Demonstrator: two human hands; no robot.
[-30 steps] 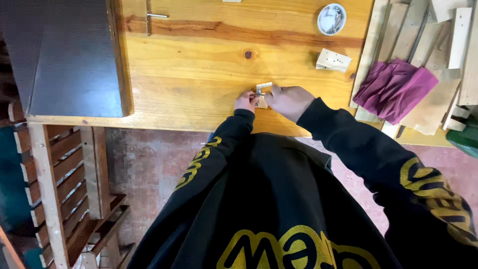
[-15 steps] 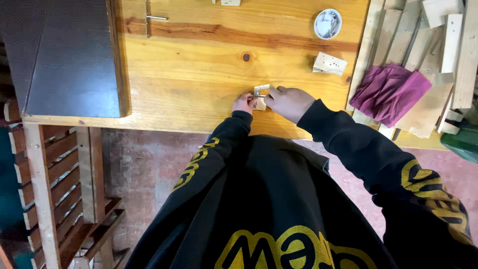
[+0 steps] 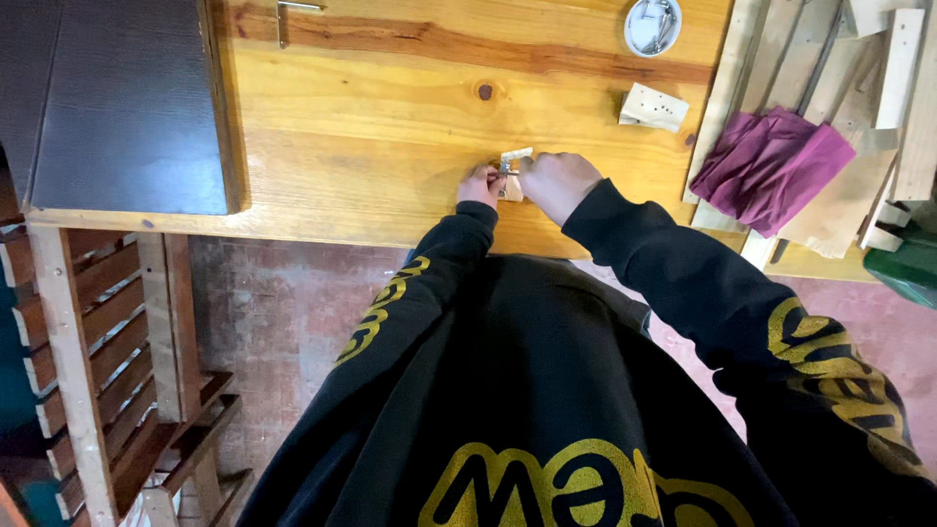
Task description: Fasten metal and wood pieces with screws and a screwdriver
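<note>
Both hands, left hand (image 3: 480,185) and right hand (image 3: 556,183), are gripping with closed fingers a small pale wooden piece (image 3: 511,174) with metal fitting on the bench (image 3: 371,127).

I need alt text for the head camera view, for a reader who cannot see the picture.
Seen from above, a person in a black sweatshirt holds a small wooden piece with a metal part between the left hand and right hand over a pine table. Nearby lie a small wooden block, a round tin and a purple cloth.

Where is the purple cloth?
In the head view, the crumpled purple cloth lies at the right, on pale wooden planks beside the wooden table, right of the small pale wooden block.
</note>
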